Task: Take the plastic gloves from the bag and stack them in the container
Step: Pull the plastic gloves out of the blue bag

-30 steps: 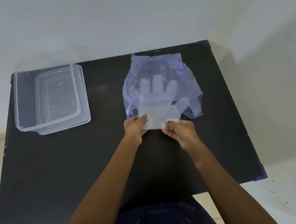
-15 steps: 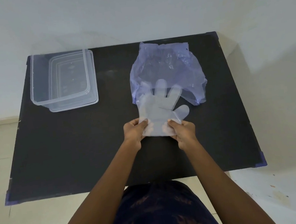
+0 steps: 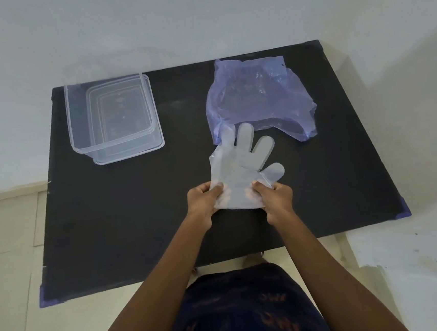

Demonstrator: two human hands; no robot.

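A clear plastic glove [image 3: 241, 168] was held over the middle of the black table [image 3: 126, 214], gripped at its cuff by both hands. The left hand [image 3: 204, 200] pinched the cuff's left corner with thumb on top and fingers curled underneath, and the right hand [image 3: 275, 196] pinched the right corner the same way. The glove's fingers pointed toward the table's far edge, spread flat, and the tip of 1 finger overlapped the near opening of the bag [image 3: 259, 100]. That bag, thin and bluish-purple, lay crumpled near the far edge, right of centre, with its mouth turned toward the person. The transparent container [image 3: 108, 114] sat near the far left corner, well apart from the glove and the bag; it looked empty, and a clear flat piece, apparently its lid, lay under it and stuck out along its near and right sides. Purple tape marked the table's near corners
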